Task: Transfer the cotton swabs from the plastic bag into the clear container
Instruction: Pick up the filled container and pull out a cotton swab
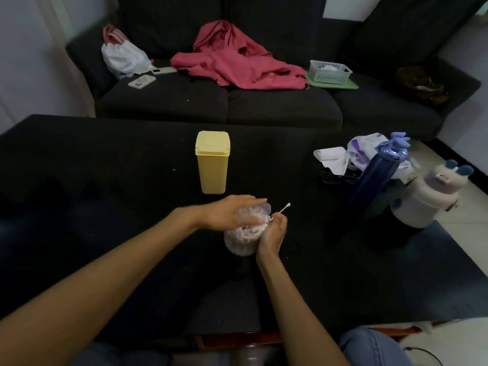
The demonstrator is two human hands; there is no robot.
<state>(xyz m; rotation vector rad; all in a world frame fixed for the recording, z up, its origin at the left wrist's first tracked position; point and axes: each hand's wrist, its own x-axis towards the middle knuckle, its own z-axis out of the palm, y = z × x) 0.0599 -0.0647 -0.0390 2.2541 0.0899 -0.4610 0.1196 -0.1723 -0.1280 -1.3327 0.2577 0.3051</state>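
A clear round holder packed with white cotton swabs (241,237) sits on the black table in front of me; whether it is the plastic bag or the clear container I cannot tell. My left hand (232,212) lies across its top, fingers curved around its upper part. My right hand (274,232) is at its right side and pinches a single cotton swab (284,208) that points up and to the right.
A yellow lidded bin (212,162) stands just behind the swabs. At the table's right are a dark blue bottle (375,178), a white animal-shaped bottle (425,199) and crumpled bags (353,151). A sofa with a red garment (232,59) lies beyond.
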